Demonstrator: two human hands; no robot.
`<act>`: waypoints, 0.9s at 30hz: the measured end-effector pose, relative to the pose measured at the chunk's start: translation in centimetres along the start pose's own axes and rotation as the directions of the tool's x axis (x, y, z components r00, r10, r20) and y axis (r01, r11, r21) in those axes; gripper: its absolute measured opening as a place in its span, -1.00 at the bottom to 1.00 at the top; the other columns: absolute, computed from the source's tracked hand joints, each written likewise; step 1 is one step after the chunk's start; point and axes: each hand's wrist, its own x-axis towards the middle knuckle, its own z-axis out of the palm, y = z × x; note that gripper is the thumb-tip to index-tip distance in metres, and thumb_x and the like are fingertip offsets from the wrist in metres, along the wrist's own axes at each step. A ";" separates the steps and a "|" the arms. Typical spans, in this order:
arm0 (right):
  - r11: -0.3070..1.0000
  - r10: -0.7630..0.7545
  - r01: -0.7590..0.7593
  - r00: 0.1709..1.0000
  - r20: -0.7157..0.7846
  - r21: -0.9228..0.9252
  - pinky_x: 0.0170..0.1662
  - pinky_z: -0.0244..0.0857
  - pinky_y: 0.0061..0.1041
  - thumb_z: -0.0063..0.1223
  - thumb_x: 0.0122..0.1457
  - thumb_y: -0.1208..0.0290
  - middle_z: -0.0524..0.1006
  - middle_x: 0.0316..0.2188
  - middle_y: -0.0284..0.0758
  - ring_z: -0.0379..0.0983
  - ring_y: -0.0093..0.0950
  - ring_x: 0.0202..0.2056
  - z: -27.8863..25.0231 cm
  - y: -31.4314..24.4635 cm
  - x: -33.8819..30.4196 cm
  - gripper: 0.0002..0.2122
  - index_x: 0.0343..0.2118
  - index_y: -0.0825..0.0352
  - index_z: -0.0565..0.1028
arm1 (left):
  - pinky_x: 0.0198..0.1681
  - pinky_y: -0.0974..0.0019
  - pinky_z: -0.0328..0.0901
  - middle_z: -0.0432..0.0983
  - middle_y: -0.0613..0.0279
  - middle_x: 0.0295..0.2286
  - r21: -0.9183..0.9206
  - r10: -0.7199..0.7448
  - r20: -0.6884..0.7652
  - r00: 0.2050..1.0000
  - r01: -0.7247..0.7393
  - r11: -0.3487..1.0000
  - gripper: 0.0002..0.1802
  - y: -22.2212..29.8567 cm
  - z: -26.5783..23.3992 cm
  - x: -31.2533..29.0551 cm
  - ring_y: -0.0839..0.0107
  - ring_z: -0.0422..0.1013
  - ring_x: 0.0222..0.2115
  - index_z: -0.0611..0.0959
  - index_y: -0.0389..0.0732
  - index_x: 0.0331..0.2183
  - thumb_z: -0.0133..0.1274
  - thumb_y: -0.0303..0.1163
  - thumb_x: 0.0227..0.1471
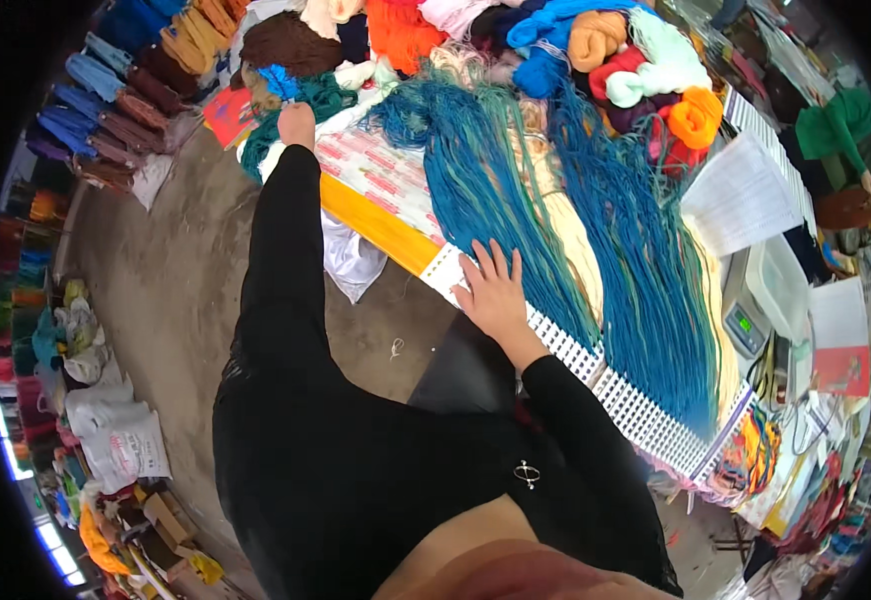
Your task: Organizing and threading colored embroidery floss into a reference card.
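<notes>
At the far left, skeins of yarn point(91, 125) in blue, purple and brown hang in rows, and a white sack point(116, 435) sits lower down on the grey floor point(156, 290). Next comes the left hand point(297, 124), stretched out at the end of a black sleeve over the far left corner of the bench point(376, 222); a small bright blue tuft point(278, 80) lies right at its fingers, though whether they grip it I cannot tell. Dark green yarn point(328, 97) lies just beside that hand. A red-and-white patterned cover point(381, 170) shows between there and a long teal hank point(486, 190), whose loose strands run down the bench toward its near edge. The right hand point(496, 300) is laid palm down with its fingers spread wide, resting on a white slotted strip point(566, 335) along that edge, fingertips beside the teal strands. Cream strands point(571, 230) separate this hank from a second blue hank point(636, 270) to its right. Behind them are heaped orange, red, pale mint and blue skeins point(596, 60). Farther right are white sheets point(743, 195) and a scale point(746, 322) with a lit green display.
</notes>
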 end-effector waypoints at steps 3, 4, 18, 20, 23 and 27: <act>0.998 0.036 -0.035 0.999 0.024 -0.046 0.19 -0.28 0.02 -0.08 0.08 0.10 0.21 0.10 -0.24 -0.02 -0.19 0.18 -0.1 1.1 0.0 -0.56 -0.01 0.22 0.35 | -0.08 0.07 0.24 0.48 -0.17 -0.29 0.008 0.066 -0.003 0.998 -0.066 0.998 -0.55 2.9 3.1 -0.6 -0.02 0.38 -0.18 0.56 -0.28 -0.22 -0.11 -0.15 -0.08; 0.999 0.027 -0.026 0.999 0.025 -0.038 0.19 -0.28 0.02 -0.08 0.08 0.10 0.20 0.11 -0.25 -0.02 -0.18 0.18 -0.2 0.7 0.3 -0.56 -0.02 0.21 0.35 | -0.07 0.07 0.23 0.46 -0.20 -0.26 0.001 0.131 -0.033 0.991 -0.131 0.991 -0.50 3.2 2.7 -0.2 -0.01 0.37 -0.16 0.52 -0.28 -0.15 -0.11 -0.13 -0.08; 0.998 0.057 -0.053 0.993 0.106 -0.041 0.19 -0.28 0.02 -0.11 0.09 0.07 0.18 0.11 -0.23 -0.04 -0.19 0.19 -0.4 0.6 0.6 -0.56 -0.01 0.21 0.36 | -0.23 0.08 0.32 0.44 0.09 -0.26 0.259 0.329 0.168 0.929 -0.363 0.895 -0.65 2.0 8.2 0.5 0.02 0.41 -0.25 0.57 -0.03 -0.17 -0.01 -0.35 -0.09; 0.998 0.061 -0.057 0.992 0.108 -0.039 0.20 -0.28 0.02 -0.11 0.09 0.08 0.18 0.12 -0.24 -0.04 -0.19 0.19 -0.6 0.6 0.7 -0.56 -0.01 0.21 0.35 | -0.22 0.13 0.32 0.48 0.10 -0.29 0.178 0.326 0.143 0.934 -0.349 0.920 -0.69 0.5 7.9 1.9 0.06 0.43 -0.26 0.61 -0.05 -0.23 -0.01 -0.37 -0.11; 0.998 0.058 -0.055 0.993 0.104 -0.034 0.20 -0.28 0.01 -0.11 0.09 0.08 0.18 0.12 -0.24 -0.04 -0.20 0.19 -0.7 0.7 0.8 -0.56 -0.01 0.20 0.35 | -0.21 0.24 0.32 0.55 0.10 -0.34 -0.155 0.179 0.033 0.983 -0.172 0.973 -0.72 -1.0 6.8 3.4 0.15 0.46 -0.29 0.65 -0.11 -0.30 -0.01 -0.37 -0.13; 1.000 -0.013 0.012 0.999 0.051 0.026 0.19 -0.27 0.02 -0.10 0.08 0.09 0.19 0.11 -0.24 -0.03 -0.19 0.18 -0.9 -1.2 1.4 -0.57 -0.02 0.20 0.35 | -0.20 0.31 0.30 0.54 0.12 -0.38 -0.044 0.301 -0.384 0.873 -0.343 0.938 -0.74 -5.2 -3.5 6.7 0.25 0.44 -0.33 0.61 -0.32 -0.35 0.06 -0.44 -0.19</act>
